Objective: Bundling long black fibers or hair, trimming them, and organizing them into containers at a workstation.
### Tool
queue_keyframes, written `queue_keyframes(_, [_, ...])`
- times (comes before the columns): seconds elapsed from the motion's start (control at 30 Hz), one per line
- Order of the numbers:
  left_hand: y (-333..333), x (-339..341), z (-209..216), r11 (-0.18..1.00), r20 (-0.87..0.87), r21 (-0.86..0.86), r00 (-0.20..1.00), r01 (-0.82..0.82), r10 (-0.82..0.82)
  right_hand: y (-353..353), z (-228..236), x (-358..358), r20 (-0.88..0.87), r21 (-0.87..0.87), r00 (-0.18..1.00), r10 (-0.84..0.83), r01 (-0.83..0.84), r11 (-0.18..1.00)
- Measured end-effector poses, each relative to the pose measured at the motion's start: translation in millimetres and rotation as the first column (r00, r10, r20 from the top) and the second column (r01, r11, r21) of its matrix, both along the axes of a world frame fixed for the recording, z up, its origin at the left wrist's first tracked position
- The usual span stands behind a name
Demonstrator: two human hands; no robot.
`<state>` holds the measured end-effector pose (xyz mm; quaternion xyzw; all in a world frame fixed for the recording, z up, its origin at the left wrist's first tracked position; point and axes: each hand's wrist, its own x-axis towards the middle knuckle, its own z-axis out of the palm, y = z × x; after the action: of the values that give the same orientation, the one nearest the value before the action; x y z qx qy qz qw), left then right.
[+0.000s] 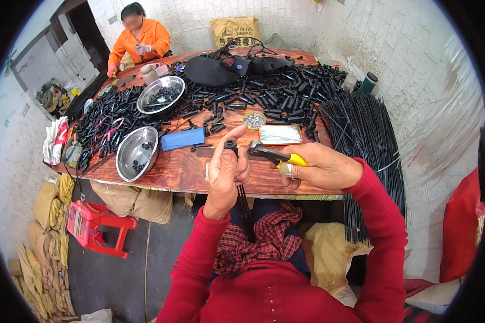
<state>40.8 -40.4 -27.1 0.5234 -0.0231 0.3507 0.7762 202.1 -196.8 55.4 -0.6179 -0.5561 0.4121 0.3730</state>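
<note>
In front of my chest, over the table's near edge, my left hand is closed around a small black tubular part with a round end facing up. Thin black rods hang down below that hand. My right hand grips pliers with yellow and black handles. Their metal head points left toward the black part, a small gap away from it. Close beyond the hands lie an orange-rimmed tray of thin pale pieces, a round dish of small metal bits and a blue box.
Heaps of black tubular parts cover the wooden table. Two metal bowls stand left. Long black rods overhang the right edge. A person in orange works at the far left. A red stool stands on the floor.
</note>
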Motion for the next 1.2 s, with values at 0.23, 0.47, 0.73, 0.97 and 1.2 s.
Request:
queue_keyframes(0.23, [-4, 0, -2, 0.999, -0.003, 0.032, 1.000, 0.019, -0.018, 9, 11, 8, 0.291, 0.072, 0.951, 0.101, -0.127, 0.989])
queue_keyframes(0.47, [-2, -1, -2, 0.999, -0.001, 0.030, 0.999, 0.035, -0.035, 13, 12, 8, 0.243, 0.017, 0.958, 0.150, -0.159, 0.987])
queue_keyframes(0.73, [-11, 2, 1, 0.954, -0.080, 0.253, 0.979, -0.161, 0.186, 9, 19, -11, 0.746, 0.113, 0.656, -0.115, 0.045, 0.993])
queue_keyframes(0.97, [-7, 5, -4, 0.949, -0.051, 0.193, 0.963, -0.249, 0.263, 20, -10, -24, 0.785, 0.277, 0.560, -0.264, 0.064, 0.959])
queue_keyframes(1.2, [-1, 1, -4, 0.983, -0.041, 0.129, 0.990, -0.131, 0.138, 34, 23, 3, 0.422, -0.157, 0.888, 0.183, -0.127, 0.979])
